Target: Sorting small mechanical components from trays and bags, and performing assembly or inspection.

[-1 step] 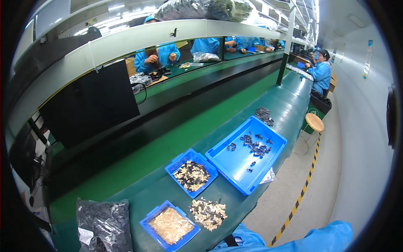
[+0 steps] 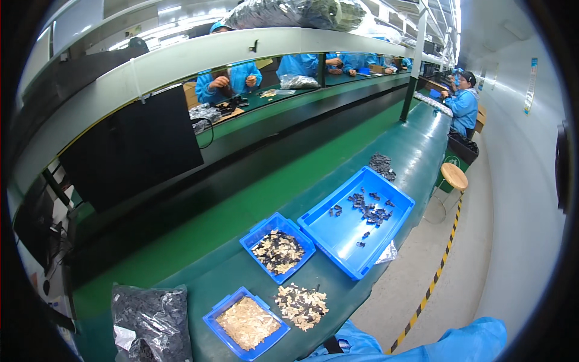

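Neither of my hands is in the picture; only blue cloth of my sleeve or gown (image 2: 446, 345) shows along the lower edge. On the green bench in front of me, a small blue bin (image 2: 278, 248) holds mixed black and cream small pieces. A loose pile of similar pieces (image 2: 301, 306) lies beside it, nearer to me. Left of that pile, a second small blue bin (image 2: 247, 323) is filled with cream or tan flat pieces. The large blue tray (image 2: 329, 232) contains scattered small black parts (image 2: 371, 211).
A clear bag of dark parts (image 2: 151, 323) lies at the near left. Dark parts are heaped (image 2: 382, 166) beyond the tray. A green conveyor belt (image 2: 241, 193) runs alongside, under a white rail (image 2: 205, 51). Co-workers in blue (image 2: 463, 111) sit farther off. A wooden stool (image 2: 455, 177) stands at right.
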A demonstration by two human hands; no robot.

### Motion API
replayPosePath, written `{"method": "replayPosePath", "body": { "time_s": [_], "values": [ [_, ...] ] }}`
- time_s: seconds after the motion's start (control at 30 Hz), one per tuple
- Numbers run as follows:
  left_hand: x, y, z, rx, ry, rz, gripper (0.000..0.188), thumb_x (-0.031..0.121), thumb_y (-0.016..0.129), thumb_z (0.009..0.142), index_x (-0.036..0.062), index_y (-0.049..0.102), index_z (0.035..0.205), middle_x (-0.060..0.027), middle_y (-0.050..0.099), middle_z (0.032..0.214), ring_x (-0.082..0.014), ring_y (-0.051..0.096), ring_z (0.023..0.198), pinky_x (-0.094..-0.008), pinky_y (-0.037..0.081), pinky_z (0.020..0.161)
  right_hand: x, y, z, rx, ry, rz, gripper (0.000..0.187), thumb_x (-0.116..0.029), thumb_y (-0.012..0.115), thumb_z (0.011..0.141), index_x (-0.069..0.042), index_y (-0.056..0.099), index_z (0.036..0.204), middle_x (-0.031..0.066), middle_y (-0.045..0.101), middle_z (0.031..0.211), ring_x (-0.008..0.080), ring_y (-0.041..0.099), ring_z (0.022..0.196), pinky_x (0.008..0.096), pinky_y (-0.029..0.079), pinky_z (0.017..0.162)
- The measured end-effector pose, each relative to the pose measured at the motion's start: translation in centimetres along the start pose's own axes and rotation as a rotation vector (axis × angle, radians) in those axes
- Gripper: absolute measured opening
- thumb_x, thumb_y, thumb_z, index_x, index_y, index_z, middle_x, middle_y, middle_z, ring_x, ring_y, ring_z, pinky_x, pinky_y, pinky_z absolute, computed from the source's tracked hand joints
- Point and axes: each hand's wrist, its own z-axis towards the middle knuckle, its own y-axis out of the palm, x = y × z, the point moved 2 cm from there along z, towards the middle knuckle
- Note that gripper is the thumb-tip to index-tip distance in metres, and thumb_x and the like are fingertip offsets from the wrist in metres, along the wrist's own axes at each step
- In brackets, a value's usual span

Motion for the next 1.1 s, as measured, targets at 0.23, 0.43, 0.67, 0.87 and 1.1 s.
{"method": "replayPosePath", "body": {
  "time_s": [0.23, 0.43, 0.67, 0.87, 1.1],
  "values": [
    [0.0, 0.0, 0.2, 0.003, 0.010, -0.003, 0.017, 0.015, 0.060, 0.086, 0.0048, 0.066, 0.099, -0.0127, 0.067, 0.095, -0.0289, 0.064, 0.086, -0.0379, 0.049, 0.072, -0.4, -0.7, 0.4, -0.008, -0.003, 0.002, 0.028, -0.017, 0.054, 0.091, 0.005, 0.062, 0.107, 0.0149, 0.066, 0.096, 0.0272, 0.060, 0.085, 0.0379, 0.046, 0.083],
    [0.2, -0.4, 0.2, 0.001, 0.011, -0.007, 0.018, 0.016, 0.060, 0.086, 0.0049, 0.066, 0.099, -0.0133, 0.067, 0.095, -0.0298, 0.064, 0.086, -0.0385, 0.049, 0.072, -0.9, -0.9, 0.8, -0.007, -0.014, 0.006, 0.028, -0.017, 0.054, 0.091, 0.006, 0.062, 0.106, 0.0148, 0.067, 0.096, 0.0272, 0.060, 0.085, 0.0380, 0.046, 0.083],
    [0.4, -1.2, -0.4, -0.024, 0.015, -0.012, 0.019, 0.016, 0.060, 0.086, 0.0049, 0.067, 0.099, -0.0140, 0.068, 0.095, -0.0309, 0.065, 0.086, -0.0393, 0.049, 0.071, -1.5, -0.7, 1.0, -0.010, -0.019, 0.034, 0.029, -0.017, 0.054, 0.091, 0.006, 0.062, 0.106, 0.0148, 0.067, 0.095, 0.0272, 0.060, 0.085, 0.0380, 0.046, 0.084],
    [0.7, -4.0, -2.9, -0.060, -0.029, 0.035, 0.020, 0.017, 0.060, 0.086, 0.0049, 0.067, 0.100, -0.0146, 0.069, 0.095, -0.0319, 0.065, 0.086, -0.0399, 0.049, 0.071, -1.6, -1.0, 1.4, -0.050, -0.056, 0.096, 0.029, -0.017, 0.054, 0.090, 0.007, 0.062, 0.105, 0.0147, 0.067, 0.095, 0.0273, 0.060, 0.085, 0.0381, 0.046, 0.084],
    [-1.8, -6.9, -10.2, -0.428, -0.174, 0.106, 0.021, 0.018, 0.059, 0.086, 0.0050, 0.067, 0.100, -0.0153, 0.069, 0.095, -0.0330, 0.065, 0.085, -0.0407, 0.050, 0.070, -1.5, 0.7, 1.0, -0.343, -0.109, 0.338, 0.029, -0.016, 0.054, 0.090, 0.007, 0.063, 0.104, 0.0147, 0.067, 0.094, 0.0273, 0.060, 0.085, 0.0382, 0.046, 0.085]
  ]
}}
